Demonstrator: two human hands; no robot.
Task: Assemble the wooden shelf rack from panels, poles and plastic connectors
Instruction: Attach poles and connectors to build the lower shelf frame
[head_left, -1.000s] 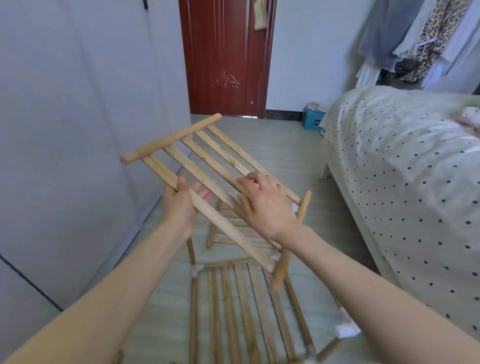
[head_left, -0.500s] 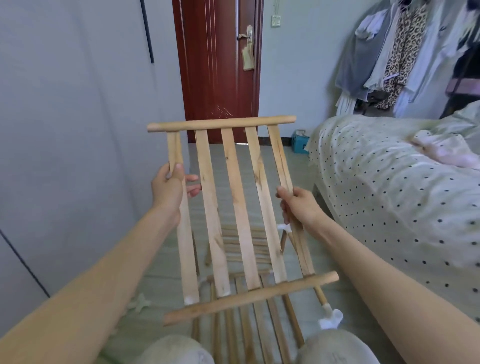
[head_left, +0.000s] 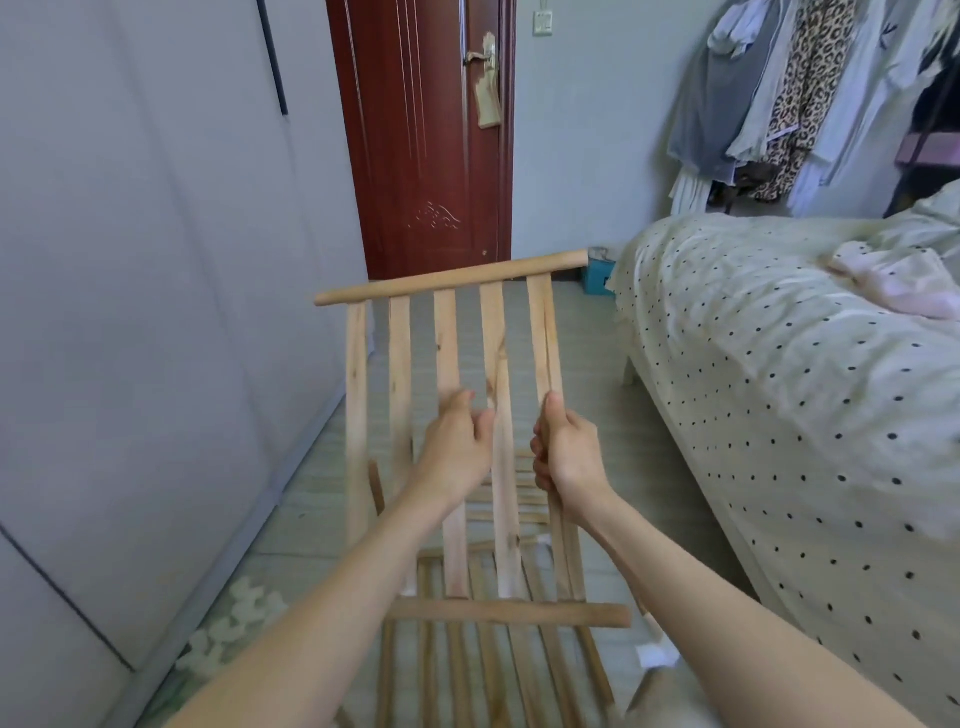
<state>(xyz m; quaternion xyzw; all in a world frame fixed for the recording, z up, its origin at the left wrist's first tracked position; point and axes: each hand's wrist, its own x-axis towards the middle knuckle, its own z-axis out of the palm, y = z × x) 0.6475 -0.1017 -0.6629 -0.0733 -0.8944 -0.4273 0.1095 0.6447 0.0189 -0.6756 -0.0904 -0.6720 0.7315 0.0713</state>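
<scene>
Red door, dotted bed, hanging clothes

Both bare forearms reach forward from the near edge, angled inward so the hands sit close together at mid-scene. The left hand is raised with its back toward the camera, fingers lightly curled and blurred, its grip on a slat unclear. The right hand, just beside it, has its fingers wrapped round a slat, thumb lying straight up along the wood.
</scene>
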